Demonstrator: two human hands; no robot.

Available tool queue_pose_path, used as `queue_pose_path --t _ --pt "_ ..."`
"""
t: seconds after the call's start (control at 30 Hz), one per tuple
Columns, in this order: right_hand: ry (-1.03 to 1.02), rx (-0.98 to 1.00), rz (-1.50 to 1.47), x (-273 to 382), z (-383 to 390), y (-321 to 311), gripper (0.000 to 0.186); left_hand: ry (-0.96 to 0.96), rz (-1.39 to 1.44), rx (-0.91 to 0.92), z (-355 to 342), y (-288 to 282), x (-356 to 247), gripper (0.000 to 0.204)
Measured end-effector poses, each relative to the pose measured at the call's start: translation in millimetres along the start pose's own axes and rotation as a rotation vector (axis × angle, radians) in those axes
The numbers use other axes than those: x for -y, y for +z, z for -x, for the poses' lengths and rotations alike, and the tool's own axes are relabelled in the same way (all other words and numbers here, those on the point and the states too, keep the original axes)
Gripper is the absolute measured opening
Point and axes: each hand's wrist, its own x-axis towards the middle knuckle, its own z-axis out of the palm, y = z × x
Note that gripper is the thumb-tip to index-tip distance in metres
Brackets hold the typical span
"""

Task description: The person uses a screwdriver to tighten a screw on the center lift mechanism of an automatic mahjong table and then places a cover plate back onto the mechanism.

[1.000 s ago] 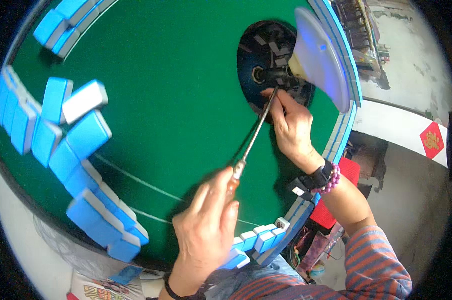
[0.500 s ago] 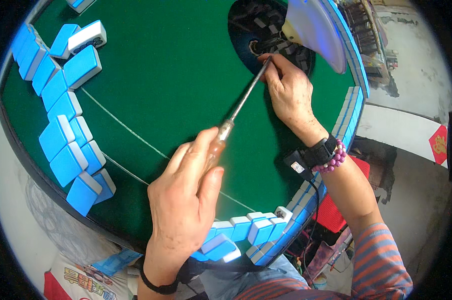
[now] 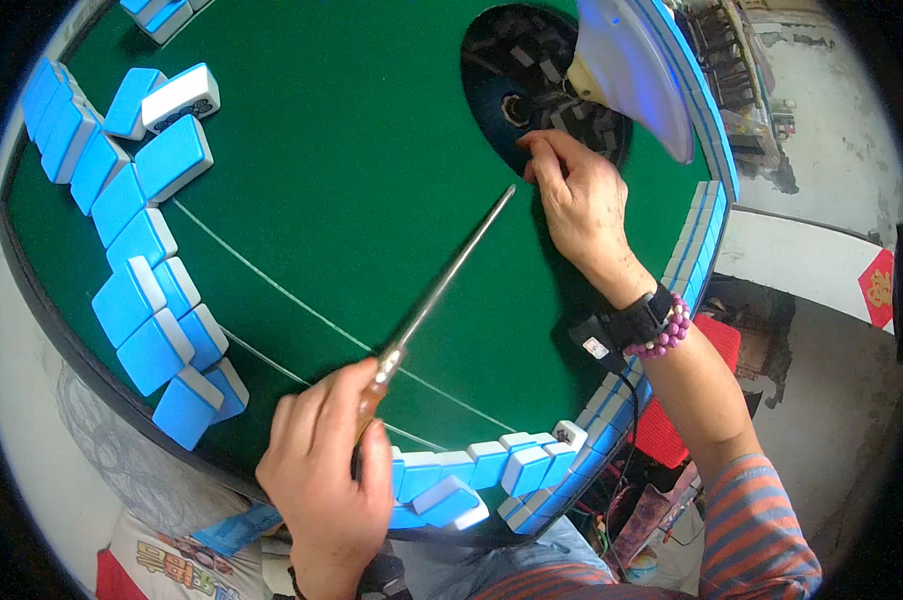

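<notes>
My left hand [image 3: 326,460] is wrapped round the brown handle of a screwdriver [image 3: 449,284]. The long metal shaft slants up to the right, its tip a little apart from my right fingers. My right hand [image 3: 581,205] is closed in a pinch at the near edge of a dark oval plate [image 3: 491,75] in the green table top [image 3: 331,190]. What its fingertips hold, if anything, is hidden. A round hole [image 3: 515,109] shows in the plate beyond them. Over the plate's right side stands a pale curved panel [image 3: 639,75] with a bluish glow.
Blue-backed mahjong tiles [image 3: 136,235] lie in a loose row on the left. More tiles [image 3: 451,470] sit near my left hand, and a tile wall [image 3: 696,235] runs along the right edge. A cable [image 3: 634,410] hangs by my right wrist.
My left hand has drawn the screwdriver back, down and to the left, so its tip has left my right fingers. My right hand has shifted slightly toward me.
</notes>
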Motion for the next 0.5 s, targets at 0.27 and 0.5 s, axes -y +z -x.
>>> queue_pose_path --t 0.27,0.5 --pt "-0.026 -0.001 0.022 2.0 -1.9 -2.3 0.028 0.155 0.742 -0.003 14.0 -26.5 -14.2 0.012" --pt "0.004 0.031 0.026 1.1 0.2 -0.7 0.033 0.458 2.264 0.269 -8.1 -21.2 -24.7 0.067"
